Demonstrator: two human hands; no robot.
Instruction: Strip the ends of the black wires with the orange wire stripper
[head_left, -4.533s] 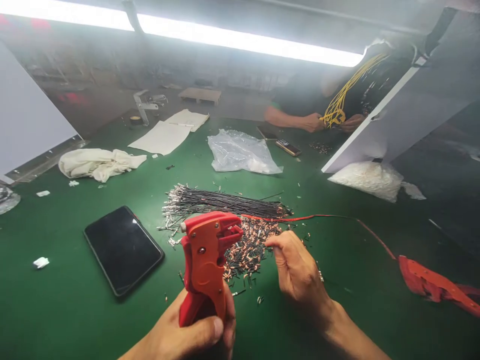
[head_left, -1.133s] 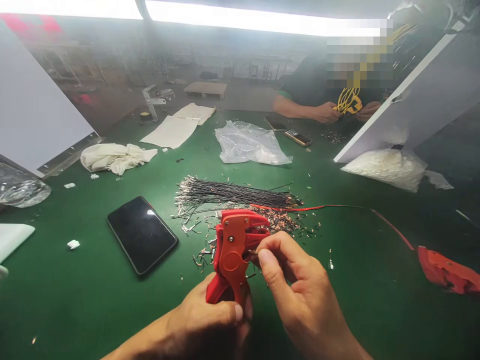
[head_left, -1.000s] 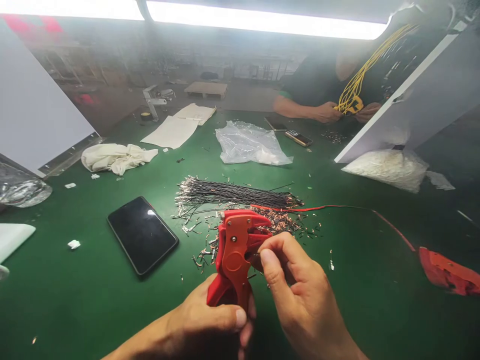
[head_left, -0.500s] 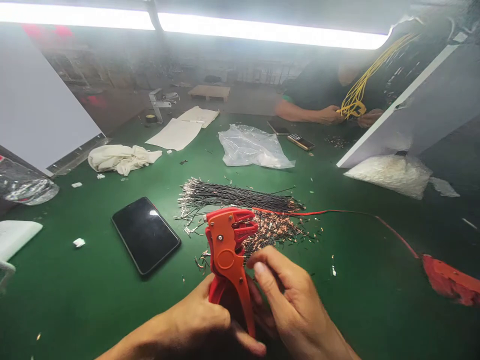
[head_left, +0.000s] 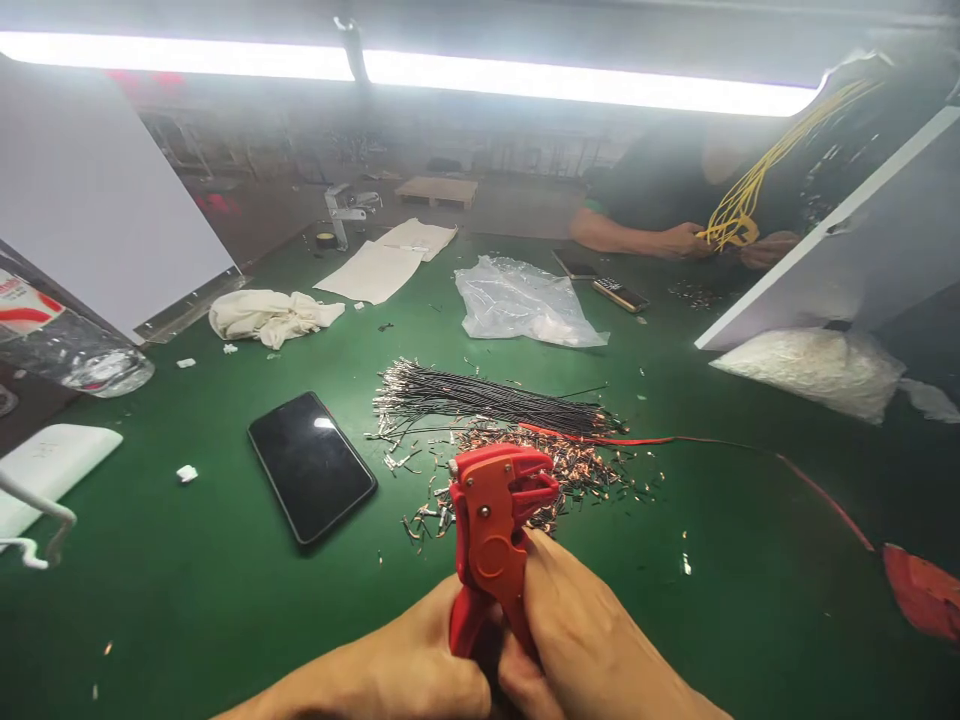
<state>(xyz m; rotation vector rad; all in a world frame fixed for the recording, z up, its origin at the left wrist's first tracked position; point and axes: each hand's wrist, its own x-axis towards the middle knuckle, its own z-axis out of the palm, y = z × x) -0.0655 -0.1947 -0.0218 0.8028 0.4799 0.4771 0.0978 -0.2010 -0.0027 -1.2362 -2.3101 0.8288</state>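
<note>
Above the counter's (head_left: 195, 600) near centre: wire stripper (head_left: 491, 535) upright, left hand (head_left: 420, 655) gripping its handles; right hand (head_left: 589, 625) alongside, grip hidden, cannot tell. Black wire bundle (head_left: 487, 393) lies beyond, long axis left-right, right hand nearer.

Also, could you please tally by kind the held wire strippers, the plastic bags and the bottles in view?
Held wire stripper: 1
Plastic bags: 2 (one clear, one with white contents)
Bottle: 1 (cut off at the left edge)
Total: 4
</note>
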